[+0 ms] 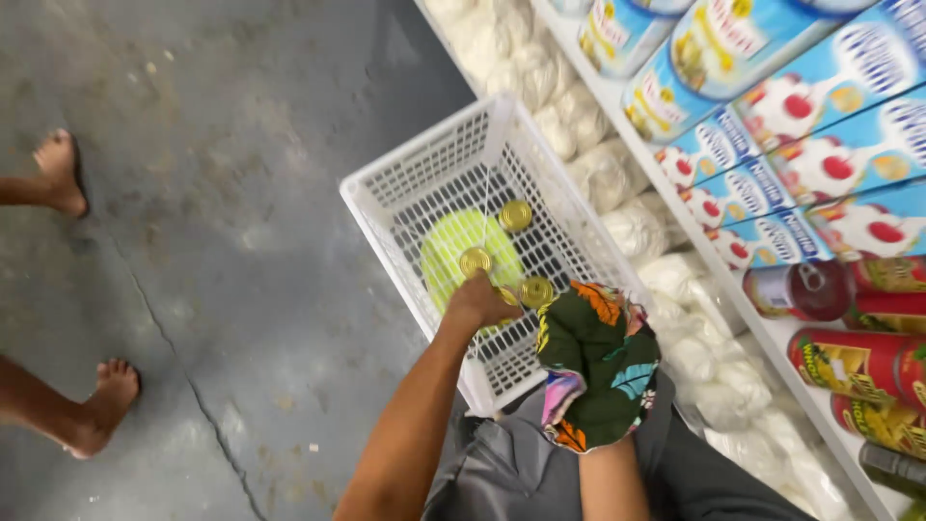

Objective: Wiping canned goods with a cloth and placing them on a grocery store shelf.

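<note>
A white plastic basket [415, 174] with lattice walls is seen on the grey concrete floor [222, 232], and every place below is given relative to it. Inside the basket, 3 gold-topped cans [515, 215] are seen standing on a light green patch [453, 253] at its bottom: 1 toward the far wall, 1 at the middle, and 1 at the near side. The left hand [479, 301] is lowered into the near part of the basket and is closed around something gold, only partly seen, just beside the near can. The right hand [598, 362] is held over the near right corner of the basket and is wrapped in a dark green floral cloth [590, 338]; whether it is clenched or loose cannot be told. To the right of the basket, white plastic bags [617, 183] are piled along a shelf [772, 333] that carries blue cartons [820, 164] and red tins [849, 362]. Well to the left of the basket, 2 bare feet [60, 174] of another person are seen on the floor.
</note>
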